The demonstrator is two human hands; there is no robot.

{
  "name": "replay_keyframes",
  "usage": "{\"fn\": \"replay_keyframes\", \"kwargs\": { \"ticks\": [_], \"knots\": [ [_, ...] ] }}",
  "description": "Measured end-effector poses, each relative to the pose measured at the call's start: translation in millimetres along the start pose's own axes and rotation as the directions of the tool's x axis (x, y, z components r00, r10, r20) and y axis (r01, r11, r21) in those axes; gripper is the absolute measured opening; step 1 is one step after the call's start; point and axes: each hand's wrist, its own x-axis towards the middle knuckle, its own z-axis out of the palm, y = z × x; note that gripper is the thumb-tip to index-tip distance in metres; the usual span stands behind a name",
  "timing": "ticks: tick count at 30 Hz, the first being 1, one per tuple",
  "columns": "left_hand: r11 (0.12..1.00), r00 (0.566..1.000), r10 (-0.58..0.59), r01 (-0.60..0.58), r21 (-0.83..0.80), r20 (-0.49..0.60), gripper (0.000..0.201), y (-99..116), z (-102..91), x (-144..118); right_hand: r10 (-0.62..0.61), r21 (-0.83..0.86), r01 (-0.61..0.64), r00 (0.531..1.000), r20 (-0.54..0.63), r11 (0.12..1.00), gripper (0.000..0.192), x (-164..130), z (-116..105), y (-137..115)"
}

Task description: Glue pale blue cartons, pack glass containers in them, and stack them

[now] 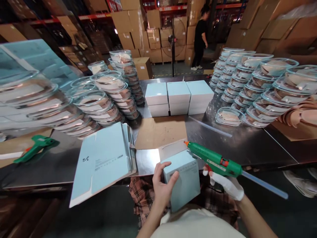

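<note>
My left hand (163, 183) is bare and grips a light blue carton (185, 181) at the table's front edge, thumb on the near face and fingers over the left side. The carton's far flap (172, 147) stands out, with a thin line along it. In my right hand (226, 185), partly gloved in white, is a green glue gun (210, 156). Its orange nozzle is just above the right end of the flap; whether it touches cannot be seen. A clear glue stick (266, 185) sticks out of the gun's back.
Flat blue cartons (104, 162) lie left, beside a second green glue gun (37, 147). Finished-looking blue boxes (178, 96) stand behind a cardboard sheet (160, 130). Stacked clear containers (262, 89) flank both sides. A loose glue stick (210, 126) lies right. A person (200, 36) stands beyond.
</note>
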Motion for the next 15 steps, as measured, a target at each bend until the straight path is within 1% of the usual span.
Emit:
{"fn": "replay_keyframes", "kwargs": {
  "ticks": [2,4,6,9,11,13,15],
  "knots": [
    [0.999,0.998,-0.041,0.039,-0.031,-0.041,0.031,-3,-5.0,2,0.067,0.153,-0.074,0.996,0.05,0.985,0.042,13,-10,-6],
    [0.996,0.995,-0.066,0.062,-0.058,-0.079,0.035,-6,-10.1,4,0.146,0.274,-0.164,0.986,0.086,0.948,0.045,35,-13,-12],
    [0.995,0.992,-0.07,0.061,-0.085,-0.105,0.037,-8,-14.1,7,0.24,0.305,-0.252,0.968,0.077,0.919,0.046,62,-9,-17],
    [0.993,0.992,-0.053,0.041,-0.108,-0.117,0.038,-9,-17.6,8,0.356,0.272,-0.353,0.934,0.039,0.895,0.044,98,4,-22],
    [0.994,0.992,-0.046,0.034,-0.105,-0.12,0.038,-9,-19.3,7,0.389,0.211,-0.389,0.92,0.04,0.897,0.044,112,7,-24],
    [0.994,0.992,-0.042,0.03,-0.101,-0.118,0.037,-9,-20.9,6,0.403,0.122,-0.405,0.914,0.038,0.906,0.044,114,2,-25],
    [0.995,0.993,-0.035,0.024,-0.094,-0.117,0.037,-8,-21.7,6,0.388,0.029,-0.388,0.922,-0.006,0.921,0.04,109,-5,-31]
  ]
}}
